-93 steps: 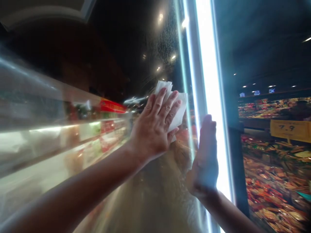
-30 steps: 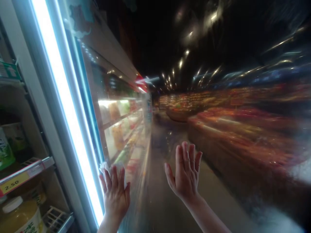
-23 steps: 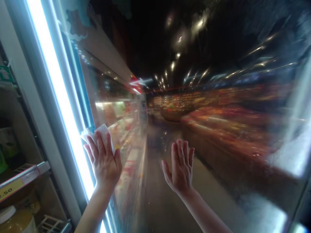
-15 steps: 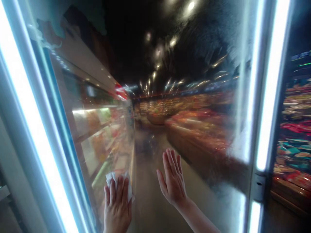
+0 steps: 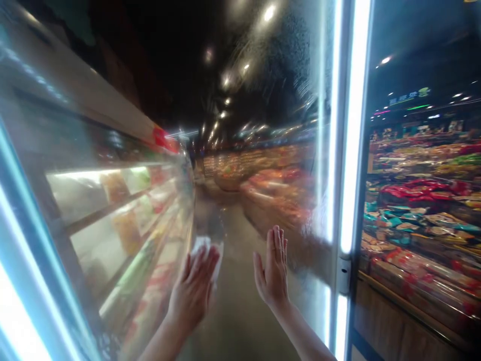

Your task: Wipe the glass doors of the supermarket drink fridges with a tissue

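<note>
My left hand (image 5: pixel 192 287) is laid over a crumpled white tissue (image 5: pixel 202 244) and presses it against a large glass pane (image 5: pixel 240 260). Edges of the tissue stick out past the fingertips, and motion smears hand and tissue slightly. To its right, my right hand (image 5: pixel 275 273) is held up flat with the fingers straight and the thumb apart. Nothing is in it; whether its palm touches the glass I cannot tell. Cloudy streaks (image 5: pixel 274 65) mark the pane's upper right part.
Bright light tubes run along the pane's left side (image 5: pixel 22 281) and its right frame (image 5: pixel 356 125). A small metal fitting (image 5: pixel 343 276) interrupts the right tube. Lit shelves (image 5: pixel 124 220) appear blurred on the left. Beyond the frame stands a display of colourful packaged goods (image 5: pixel 421 225).
The view has swung right, bringing more of the goods display into sight. My left hand and the tissue have moved up and right, nearer my right hand. My right hand has turned more edge-on.
</note>
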A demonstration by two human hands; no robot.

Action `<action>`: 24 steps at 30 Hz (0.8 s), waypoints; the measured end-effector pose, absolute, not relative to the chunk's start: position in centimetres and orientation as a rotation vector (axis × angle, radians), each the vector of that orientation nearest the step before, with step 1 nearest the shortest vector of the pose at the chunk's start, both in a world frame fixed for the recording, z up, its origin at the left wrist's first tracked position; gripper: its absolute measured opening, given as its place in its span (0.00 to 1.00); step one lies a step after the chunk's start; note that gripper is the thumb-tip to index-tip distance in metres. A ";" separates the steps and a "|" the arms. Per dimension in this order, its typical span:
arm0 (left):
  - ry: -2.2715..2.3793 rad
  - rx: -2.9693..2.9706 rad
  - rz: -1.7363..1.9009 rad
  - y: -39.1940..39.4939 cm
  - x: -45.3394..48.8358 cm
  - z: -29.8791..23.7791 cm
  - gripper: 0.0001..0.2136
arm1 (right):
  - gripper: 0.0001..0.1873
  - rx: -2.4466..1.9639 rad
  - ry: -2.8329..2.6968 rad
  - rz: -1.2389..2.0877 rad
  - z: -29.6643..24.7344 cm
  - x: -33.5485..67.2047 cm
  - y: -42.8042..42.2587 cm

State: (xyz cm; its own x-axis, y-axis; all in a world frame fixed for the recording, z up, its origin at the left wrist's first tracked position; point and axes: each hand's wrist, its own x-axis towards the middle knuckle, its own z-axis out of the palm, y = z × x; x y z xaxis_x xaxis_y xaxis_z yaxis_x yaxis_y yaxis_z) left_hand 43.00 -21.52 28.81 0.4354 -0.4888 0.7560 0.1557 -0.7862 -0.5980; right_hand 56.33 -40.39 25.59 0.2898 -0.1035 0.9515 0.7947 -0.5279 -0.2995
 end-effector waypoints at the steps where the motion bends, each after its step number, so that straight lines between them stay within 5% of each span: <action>1: 0.190 -2.107 -1.426 -22.1 43.6 31.4 0.33 | 0.40 -1.707 -0.622 -1.361 26.1 56.6 -40.7; 4: 0.129 -2.088 -1.418 -24.2 45.6 34.2 0.34 | 0.40 -1.659 -0.611 -1.379 27.2 57.1 -41.3; 10: 0.487 -1.967 -1.126 -25.5 47.3 26.7 0.28 | 0.42 -1.690 -0.693 -1.394 25.6 58.5 -43.7; 16: 0.251 -2.062 -1.388 -29.3 49.9 35.1 0.35 | 0.40 -1.652 -0.624 -1.362 26.8 62.4 -47.9; 21: 0.512 -1.918 -1.170 -31.4 52.2 28.0 0.30 | 0.40 -1.653 -0.667 -1.262 25.7 63.9 -49.9; 24: 0.614 -1.904 -1.101 -32.8 53.4 28.6 0.29 | 0.37 -1.644 -0.675 -1.201 24.5 64.7 -51.0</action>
